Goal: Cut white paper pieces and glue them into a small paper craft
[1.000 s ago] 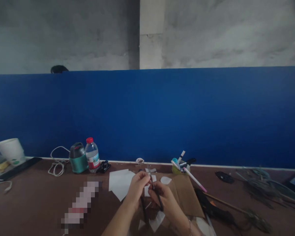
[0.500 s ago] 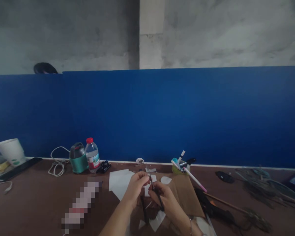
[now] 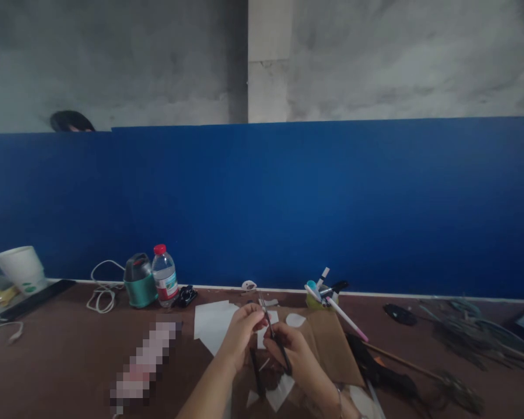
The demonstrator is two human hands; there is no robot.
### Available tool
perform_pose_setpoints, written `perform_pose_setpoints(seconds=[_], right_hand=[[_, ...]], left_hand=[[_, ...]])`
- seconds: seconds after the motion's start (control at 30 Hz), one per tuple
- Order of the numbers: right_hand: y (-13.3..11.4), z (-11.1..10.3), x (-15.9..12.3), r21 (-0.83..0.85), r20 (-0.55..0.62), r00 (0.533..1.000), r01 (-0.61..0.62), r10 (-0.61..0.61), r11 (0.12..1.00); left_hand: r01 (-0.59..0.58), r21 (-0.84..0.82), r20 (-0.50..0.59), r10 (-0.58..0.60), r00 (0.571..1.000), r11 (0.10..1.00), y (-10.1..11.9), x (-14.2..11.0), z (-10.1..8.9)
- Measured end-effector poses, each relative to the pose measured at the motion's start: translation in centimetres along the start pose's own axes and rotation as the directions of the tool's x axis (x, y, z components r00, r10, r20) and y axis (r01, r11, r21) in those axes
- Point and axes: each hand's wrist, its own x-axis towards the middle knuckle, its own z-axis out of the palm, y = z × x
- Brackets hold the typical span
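My right hand (image 3: 294, 346) is wrapped round the handles of a pair of dark scissors (image 3: 283, 352), whose narrow blades point up and away from me. Close against the blades, my left hand (image 3: 241, 333) is closed in a pinch; what lies between its fingertips is too small to make out. Below and between the hands are cut scraps of white paper (image 3: 280, 393) and a dark strip (image 3: 257, 372). Just left of my left hand lie white paper sheets (image 3: 213, 326). Brown cardboard (image 3: 330, 343) is under and beside my right hand.
A holder with pens (image 3: 317, 297) stands behind the cardboard. Left of the paper are a water bottle (image 3: 165, 276), a green-and-grey device (image 3: 140, 282) and a white cup (image 3: 21, 269). A blue partition (image 3: 262, 203) borders the table; a person's hair (image 3: 72, 120) shows above it.
Both hands and the scissors stay almost in place, with only a slight shift of the left forearm. Behind the partition, the person's head has moved to the left.
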Motion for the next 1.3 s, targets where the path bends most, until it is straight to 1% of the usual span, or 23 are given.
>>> perform_pose_setpoints(seconds=[0.1,0.17,0.37,0.43,0.6,0.77,1.03,1.3], right_hand=[[-0.1,0.0,0.0,-0.006,-0.013,1.0,-0.023,0.023,1.0],[-0.1,0.1,0.0,0.001,-0.012,1.0,-0.027,0.027,1.0],[0.3,0.0,0.3,-0.03,-0.024,1.0,0.012,-0.013,0.999],[0.5,-0.1,0.4,-0.036,-0.022,1.0,0.013,-0.013,0.999],[0.8,-0.5,0.4,-0.043,-0.007,1.0,0.019,-0.02,0.999],[0.8,-0.7,0.4,-0.088,0.018,0.999,0.031,-0.03,0.996],[1.2,-0.6,0.6,-0.105,0.007,1.0,0.03,-0.029,0.994],[1.5,-0.5,0.7,-0.101,-0.015,0.999,0.048,-0.05,0.994]], left_hand=[[-0.014,-0.051,-0.008,0.013,1.0,0.999,-0.4,0.4,-0.4],[-0.019,-0.053,-0.012,0.019,1.0,0.998,-0.5,0.5,-0.5],[-0.022,0.092,-0.005,0.023,1.0,0.996,-0.2,0.1,-0.1],[-0.028,0.102,0.002,0.028,1.0,0.994,0.0,0.0,-0.1],[-0.038,0.14,0.059,0.03,0.998,0.989,0.1,0.3,-0.5],[-0.052,0.178,0.062,0.041,0.997,0.983,0.3,0.3,-0.6],[-0.062,0.162,0.048,0.055,0.997,0.985,0.2,0.5,-0.8],[-0.018,0.144,0.053,0.011,0.999,0.989,0.0,0.4,-0.7]])
